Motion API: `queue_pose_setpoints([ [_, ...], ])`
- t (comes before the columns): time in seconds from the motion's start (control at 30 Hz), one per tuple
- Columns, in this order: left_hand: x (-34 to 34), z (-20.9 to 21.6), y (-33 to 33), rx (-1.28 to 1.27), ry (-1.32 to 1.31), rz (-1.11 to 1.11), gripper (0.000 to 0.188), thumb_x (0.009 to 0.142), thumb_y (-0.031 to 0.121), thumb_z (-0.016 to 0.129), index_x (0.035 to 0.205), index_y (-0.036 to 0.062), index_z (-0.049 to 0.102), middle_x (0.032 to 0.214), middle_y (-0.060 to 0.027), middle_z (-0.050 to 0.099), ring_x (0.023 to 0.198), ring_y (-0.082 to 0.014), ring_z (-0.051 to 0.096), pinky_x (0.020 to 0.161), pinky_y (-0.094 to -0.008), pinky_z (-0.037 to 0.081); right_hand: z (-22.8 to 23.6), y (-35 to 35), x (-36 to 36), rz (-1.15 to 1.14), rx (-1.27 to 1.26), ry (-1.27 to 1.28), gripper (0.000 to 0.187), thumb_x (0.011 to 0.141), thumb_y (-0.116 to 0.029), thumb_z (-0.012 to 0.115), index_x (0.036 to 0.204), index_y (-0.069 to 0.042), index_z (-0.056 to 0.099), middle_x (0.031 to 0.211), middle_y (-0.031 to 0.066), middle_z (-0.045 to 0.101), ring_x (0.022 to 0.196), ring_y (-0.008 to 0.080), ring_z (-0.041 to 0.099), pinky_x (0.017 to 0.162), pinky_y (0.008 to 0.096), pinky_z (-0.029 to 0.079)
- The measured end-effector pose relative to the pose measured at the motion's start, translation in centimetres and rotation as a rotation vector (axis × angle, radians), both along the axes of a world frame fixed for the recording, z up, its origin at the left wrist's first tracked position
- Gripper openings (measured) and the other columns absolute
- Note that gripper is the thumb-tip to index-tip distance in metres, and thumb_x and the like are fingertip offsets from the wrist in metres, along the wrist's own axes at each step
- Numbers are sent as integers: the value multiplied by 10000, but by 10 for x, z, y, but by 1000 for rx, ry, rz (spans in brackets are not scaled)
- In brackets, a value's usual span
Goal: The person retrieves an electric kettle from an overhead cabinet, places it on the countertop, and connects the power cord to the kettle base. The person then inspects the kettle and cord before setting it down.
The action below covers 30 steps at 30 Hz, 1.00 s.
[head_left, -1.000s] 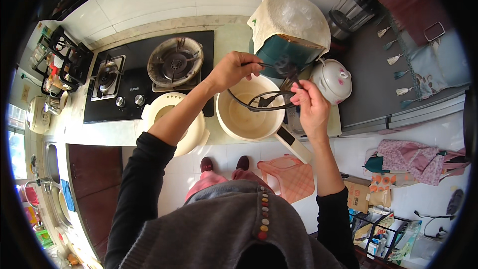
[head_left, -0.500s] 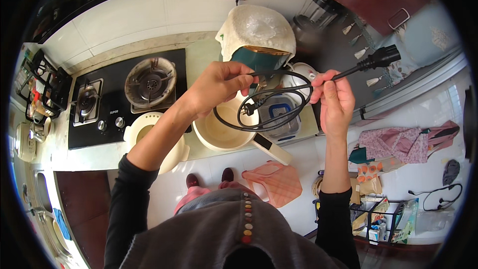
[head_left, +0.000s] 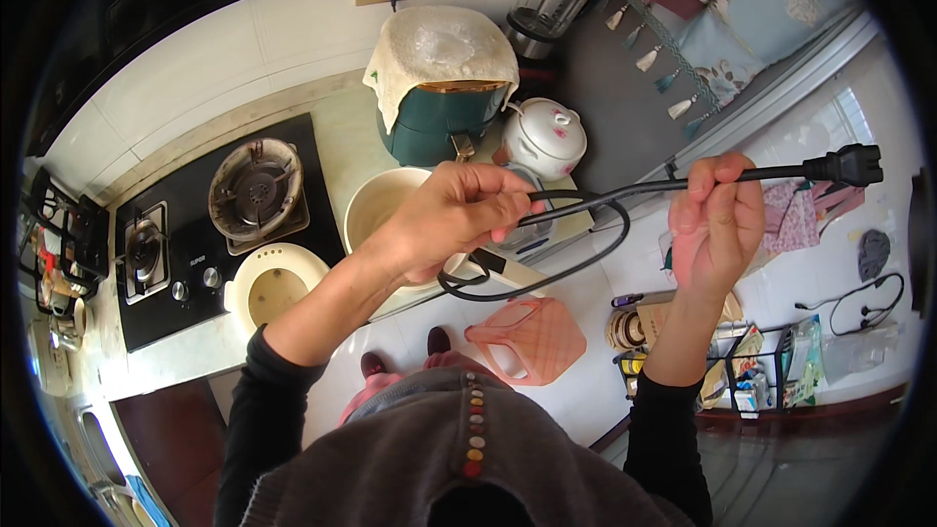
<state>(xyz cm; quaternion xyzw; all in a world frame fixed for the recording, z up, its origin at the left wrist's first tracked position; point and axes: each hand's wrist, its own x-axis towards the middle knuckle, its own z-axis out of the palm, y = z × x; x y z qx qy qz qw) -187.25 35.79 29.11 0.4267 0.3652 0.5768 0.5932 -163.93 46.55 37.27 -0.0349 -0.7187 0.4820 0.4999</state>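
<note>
A black power cord (head_left: 625, 224) is stretched between my two hands, partly looped. My left hand (head_left: 464, 215) pinches the coiled part, with a loop hanging below it. My right hand (head_left: 720, 220) is closed on the cord farther along, and the black connector end (head_left: 847, 166) sticks out beyond it to the right. Under my left hand stands a cream pot (head_left: 376, 200) with a long handle, partly hidden by my forearm. Left of it sits a cream steamer insert (head_left: 278, 288) at the counter's edge.
A black gas stove (head_left: 234, 224) lies at the left. Behind the pot stand a green air fryer (head_left: 439, 122) under a cloth, a white lidded bowl (head_left: 547, 137) and a blender (head_left: 547, 10). A pink plastic bag (head_left: 537, 337) is on the floor; a black wire rack (head_left: 771, 371) stands right.
My right hand has moved right and slightly down, drawing the cord out straighter, so fewer loops hang. My left hand has shifted right and down. The view has turned right.
</note>
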Motion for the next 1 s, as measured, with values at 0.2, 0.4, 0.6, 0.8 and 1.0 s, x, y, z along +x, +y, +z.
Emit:
queue_pose_setpoints([
  [0.2, 8, 3, -4, 126, -18, -89, 239, 988, 143, 645, 1160, -18, 686, 710, 26, 559, 636, -27, 464, 549, -193, 351, 11, -32, 23, -174, 122, 41, 195, 1049, -168, 507, 1130, 9, 508, 885, 126, 554, 595, 110, 473, 504, 239, 418],
  [0.4, -8, -6, -5, 154, 11, -133, 245, 999, 122, 618, 1198, -10, 672, 845, -24, 664, 678, -57, 541, 603, -210, 446, 8, -49, 37, -288, 127, 89, 191, 1044, -137, 513, 1169, 9, 517, 956, 135, 551, 661, 125, 498, 563, 246, 443],
  [0.6, -38, -79, 25, 220, 27, 121, 249, 996, 46, 573, 1231, 12, 648, 1062, -82, 710, 938, -167, 679, 912, -303, 547, 6, -49, 33, -341, 93, 101, 199, 1044, -122, 516, 1193, 6, 544, 1001, 134, 577, 714, 128, 529, 606, 259, 450],
  [0.8, -36, -214, 40, 259, 1029, 159, 328, 859, -27, 594, 1163, 68, 672, 1139, -111, 683, 1117, -275, 629, 987, -374, 486, 9, -36, 15, -380, 110, 100, 209, 1042, -110, 518, 1194, 28, 562, 1031, 136, 623, 691, 104, 549, 630, 241, 454],
  [1.0, -34, -266, 58, 569, 1454, -16, 241, 757, 23, 643, 983, 66, 714, 976, -136, 679, 950, -309, 640, 947, -390, 484, 5, -6, 22, -327, 93, 129, 214, 1044, -94, 506, 1201, 40, 565, 1030, 131, 636, 699, 103, 564, 655, 235, 469],
])
